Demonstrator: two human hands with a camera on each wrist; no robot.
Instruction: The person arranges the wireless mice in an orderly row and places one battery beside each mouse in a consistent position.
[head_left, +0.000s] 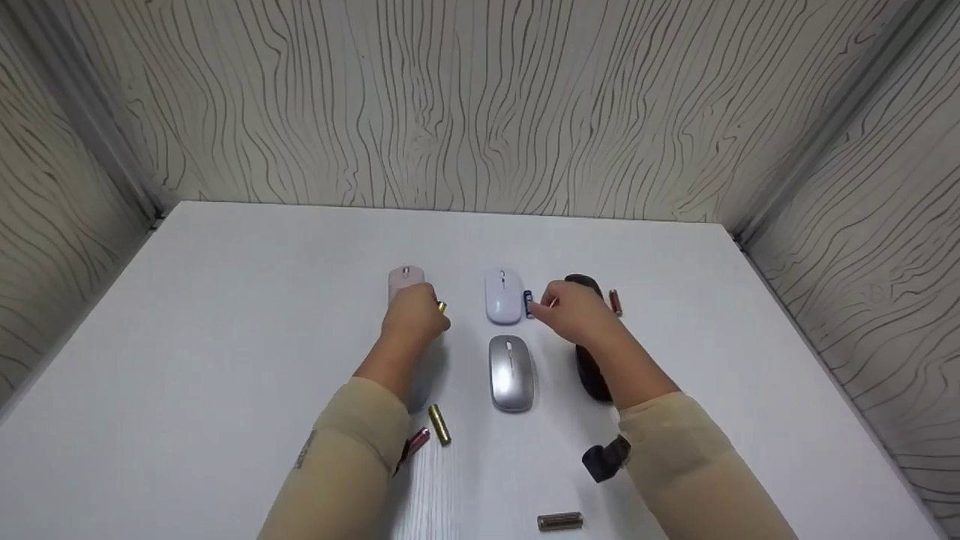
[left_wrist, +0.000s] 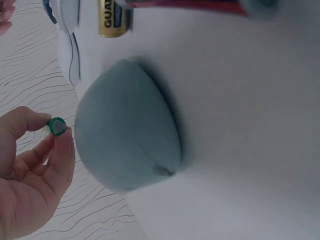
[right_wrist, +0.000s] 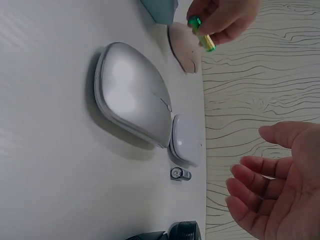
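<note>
My left hand (head_left: 414, 313) pinches a green-and-gold battery (left_wrist: 58, 126) between thumb and fingertips, above the pink mouse (head_left: 406, 275). A blue-grey mouse (left_wrist: 127, 130) lies under the left wrist, mostly hidden in the head view. With fingers loosely bent and nothing in them, my right hand (right_wrist: 277, 182) hovers over the black mouse (head_left: 592, 375), partly covering it. Near its fingertips a dark blue battery (head_left: 528, 304) lies beside the pale lavender mouse (head_left: 503, 297). A silver mouse (head_left: 511, 373) sits between the two arms.
A red battery (head_left: 615, 302) lies right of the black mouse. Near the left sleeve are a gold battery (head_left: 439, 424) and another red battery (head_left: 418, 439). A brownish battery (head_left: 560, 521) lies at the front. Wood-patterned panels (head_left: 450, 105) border the white table (head_left: 225, 300).
</note>
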